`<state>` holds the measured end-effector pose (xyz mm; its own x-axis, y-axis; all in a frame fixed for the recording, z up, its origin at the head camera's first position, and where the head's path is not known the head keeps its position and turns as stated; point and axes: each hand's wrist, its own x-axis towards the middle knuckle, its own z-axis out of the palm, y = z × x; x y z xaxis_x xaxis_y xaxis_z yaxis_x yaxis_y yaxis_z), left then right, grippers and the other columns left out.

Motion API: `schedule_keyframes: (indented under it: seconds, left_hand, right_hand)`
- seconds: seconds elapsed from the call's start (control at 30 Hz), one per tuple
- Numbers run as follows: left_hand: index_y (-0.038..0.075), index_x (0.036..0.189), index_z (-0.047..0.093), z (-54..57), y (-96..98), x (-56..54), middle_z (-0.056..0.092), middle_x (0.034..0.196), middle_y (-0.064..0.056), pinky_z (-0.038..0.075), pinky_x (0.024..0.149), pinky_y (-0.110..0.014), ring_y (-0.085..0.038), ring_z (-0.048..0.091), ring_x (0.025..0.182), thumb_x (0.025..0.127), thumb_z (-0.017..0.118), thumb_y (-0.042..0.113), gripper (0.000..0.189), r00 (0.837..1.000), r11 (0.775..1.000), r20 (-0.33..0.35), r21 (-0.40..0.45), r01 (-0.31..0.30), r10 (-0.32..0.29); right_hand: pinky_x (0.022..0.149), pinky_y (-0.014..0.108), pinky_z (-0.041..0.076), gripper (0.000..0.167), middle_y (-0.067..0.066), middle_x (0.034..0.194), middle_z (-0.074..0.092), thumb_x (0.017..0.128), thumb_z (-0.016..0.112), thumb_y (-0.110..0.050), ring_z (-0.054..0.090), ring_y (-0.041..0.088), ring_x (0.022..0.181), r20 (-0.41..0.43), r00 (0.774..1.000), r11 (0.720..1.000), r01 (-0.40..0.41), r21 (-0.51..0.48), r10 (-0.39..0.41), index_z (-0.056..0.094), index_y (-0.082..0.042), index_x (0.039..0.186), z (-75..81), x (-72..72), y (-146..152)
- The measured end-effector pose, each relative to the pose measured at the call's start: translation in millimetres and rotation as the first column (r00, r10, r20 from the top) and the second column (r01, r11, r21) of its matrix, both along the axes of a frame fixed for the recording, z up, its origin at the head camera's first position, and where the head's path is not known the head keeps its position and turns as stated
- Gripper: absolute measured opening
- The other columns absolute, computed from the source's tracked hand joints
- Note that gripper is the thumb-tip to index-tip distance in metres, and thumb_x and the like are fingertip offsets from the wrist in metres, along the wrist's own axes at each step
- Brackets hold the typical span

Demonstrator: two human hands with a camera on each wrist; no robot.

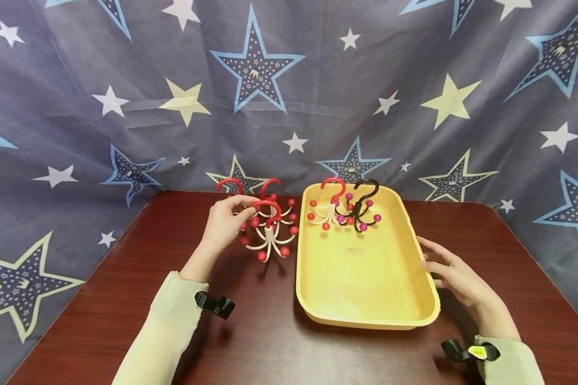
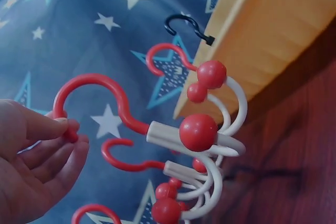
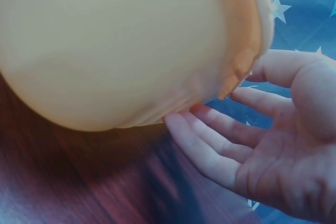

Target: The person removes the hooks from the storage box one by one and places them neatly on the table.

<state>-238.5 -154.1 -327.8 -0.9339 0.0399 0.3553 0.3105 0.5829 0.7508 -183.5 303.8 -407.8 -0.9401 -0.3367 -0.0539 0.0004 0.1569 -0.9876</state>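
Observation:
In the head view, my left hand [image 1: 225, 223] pinches the red hook of a white hook hanger [image 1: 269, 233] with several curved arms tipped in red balls. The left wrist view shows the thumb and fingers at the tip of this red hook [image 2: 94, 78]. Just behind it stand two like hangers, one with its red hook [image 1: 229, 181] partly behind the hand. My right hand [image 1: 455, 272] rests at the right side of a yellow tray [image 1: 361, 289]; in the right wrist view its fairly straight fingers [image 3: 202, 145] touch the outer wall.
Inside the tray's far end are a white hanger with a red hook [image 1: 334, 181] and a black hanger [image 1: 358, 211] with purple balls. A dark red-brown table [image 1: 260, 342] lies beneath. A star-patterned cloth [image 1: 308, 80] hangs behind it.

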Motion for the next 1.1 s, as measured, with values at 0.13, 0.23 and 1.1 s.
schedule_keyframes:
  seconds: [0.13, 0.23, 1.1]
  left_hand:
    - [0.012, 0.1, 0.069, -9.7, -1.4, -4.9, 0.068, 0.084, -0.007, 0.043, 0.05, -0.022, -0.018, 0.057, 0.055, 0.082, 0.064, 0.01, 0.018, 1.0, 1.0, 0.005, -0.006, 0.005, -0.005]
    - [0.012, 0.1, 0.069, -16.3, -2.7, -8.9, 0.069, 0.086, -0.007, 0.044, 0.052, -0.023, -0.025, 0.059, 0.061, 0.082, 0.064, 0.01, 0.019, 1.0, 1.0, 0.013, -0.005, 0.009, -0.009]
    - [0.01, 0.105, 0.066, 8.2, 53.3, -43.0, 0.067, 0.103, -0.005, 0.048, 0.08, -0.033, -0.018, 0.062, 0.091, 0.085, 0.06, 0.016, 0.021, 0.984, 0.98, 0.049, -0.088, 0.177, -0.173]
  right_hand:
    - [0.071, 0.036, 0.054, 0.059, -0.001, 0.106, 0.053, 0.093, 0.048, -0.009, 0.062, 0.012, 0.091, -0.001, 1.0, 1.0, -0.002, -0.002, 0.002, 0.02, -0.009, 0.144, 0.1, 0.5, 0.5]
    - [0.071, 0.035, 0.054, 0.059, -0.001, 0.106, 0.053, 0.093, 0.048, -0.009, 0.062, 0.011, 0.091, -0.002, 1.0, 1.0, 0.005, 0.007, -0.005, 0.019, -0.008, 0.144, 0.3, 0.3, 0.8]
    - [0.07, 0.035, 0.053, 0.061, -0.003, 0.108, 0.053, 0.092, 0.049, -0.009, 0.062, 0.011, 0.091, 0.022, 1.0, 1.0, 0.011, 0.014, -0.011, 0.018, -0.009, 0.145, 2.9, 0.2, -0.3]
